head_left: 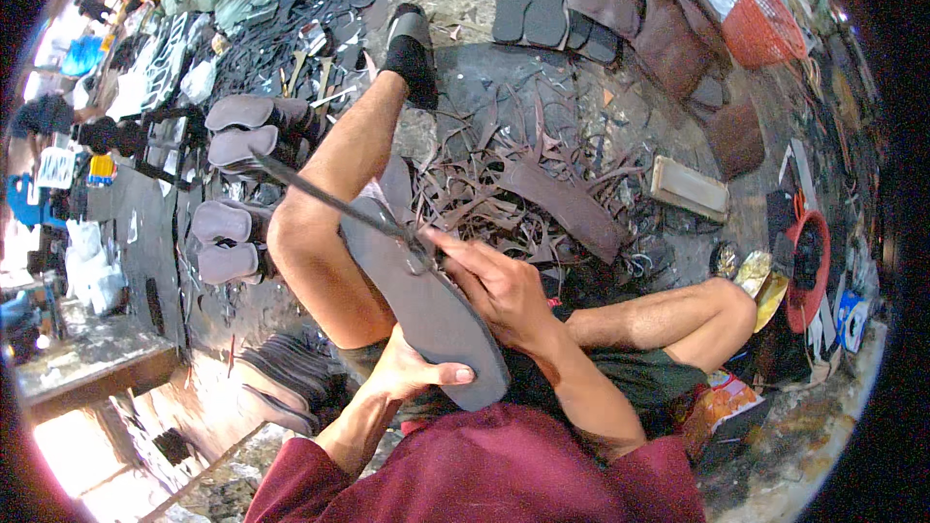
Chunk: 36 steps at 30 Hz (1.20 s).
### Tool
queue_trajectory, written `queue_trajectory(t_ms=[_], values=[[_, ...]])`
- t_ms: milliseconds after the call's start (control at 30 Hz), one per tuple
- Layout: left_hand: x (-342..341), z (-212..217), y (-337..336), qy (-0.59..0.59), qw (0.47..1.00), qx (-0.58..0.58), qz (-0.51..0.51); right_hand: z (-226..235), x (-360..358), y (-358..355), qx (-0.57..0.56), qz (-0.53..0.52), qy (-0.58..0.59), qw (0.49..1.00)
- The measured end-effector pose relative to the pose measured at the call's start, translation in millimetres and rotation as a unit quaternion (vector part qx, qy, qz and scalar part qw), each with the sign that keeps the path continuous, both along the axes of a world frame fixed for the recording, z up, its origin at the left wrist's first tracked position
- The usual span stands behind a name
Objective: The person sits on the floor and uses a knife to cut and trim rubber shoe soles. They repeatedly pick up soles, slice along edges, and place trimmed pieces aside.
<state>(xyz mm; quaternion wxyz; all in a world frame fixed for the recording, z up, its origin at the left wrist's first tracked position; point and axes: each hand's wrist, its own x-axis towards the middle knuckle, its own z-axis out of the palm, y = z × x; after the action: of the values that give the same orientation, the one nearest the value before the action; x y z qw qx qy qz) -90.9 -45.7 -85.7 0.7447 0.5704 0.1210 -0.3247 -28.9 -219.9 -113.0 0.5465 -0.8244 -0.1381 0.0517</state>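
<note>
A grey, foot-shaped shoe sole (412,305) lies slanted over my lap. My left hand (418,368) grips its near end, thumb pressed flat on top and fingers underneath. Across the sole's far part runs a long, narrow, dark blade-like piece (325,196), its thin end pointing to the far left. My right hand (499,286) closes on the near end of that piece at the sole's right edge. The fingers partly hide this end, so whether it has a handle is unclear. A small dark curl (417,260) sits on the sole beside my fingertips.
Brown offcut strips (484,179) are heaped on the floor beyond my legs. Stacked soles stand left (228,223) and far right (533,10). A pale rectangular block (690,189), a red basket (765,24) and a red round rim (809,271) lie rightward.
</note>
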Motion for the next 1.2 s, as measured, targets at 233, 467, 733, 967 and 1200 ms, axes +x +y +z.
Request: queue_trajectory(t_ms=[233, 467, 733, 967, 1200], values=[[7.0, 22.6, 18.7, -0.133, 0.978, -0.038, 0.154, 53.5, -10.7, -4.0, 0.031, 0.092, 0.1, 0.99], [25.4, 41.6, 23.4, 0.018, 0.964, -0.102, 0.244, 17.6, -83.3, -33.6, 0.056, 0.013, 0.015, 0.998], [9.9, 43.9, 15.0, 0.007, 0.985, -0.08, 0.154, 11.0, -119.0, -80.1, -0.037, -0.017, 0.013, 0.999], [24.7, 62.1, 3.3, -0.044, 0.999, -0.022, -0.013, 91.7, -23.4, -111.0, -0.152, 0.17, 0.022, 0.973], [34.0, 64.6, -27.7, -0.093, 0.986, 0.002, -0.139, 131.3, 38.4, -107.6, -0.139, 0.338, 0.029, 0.93]])
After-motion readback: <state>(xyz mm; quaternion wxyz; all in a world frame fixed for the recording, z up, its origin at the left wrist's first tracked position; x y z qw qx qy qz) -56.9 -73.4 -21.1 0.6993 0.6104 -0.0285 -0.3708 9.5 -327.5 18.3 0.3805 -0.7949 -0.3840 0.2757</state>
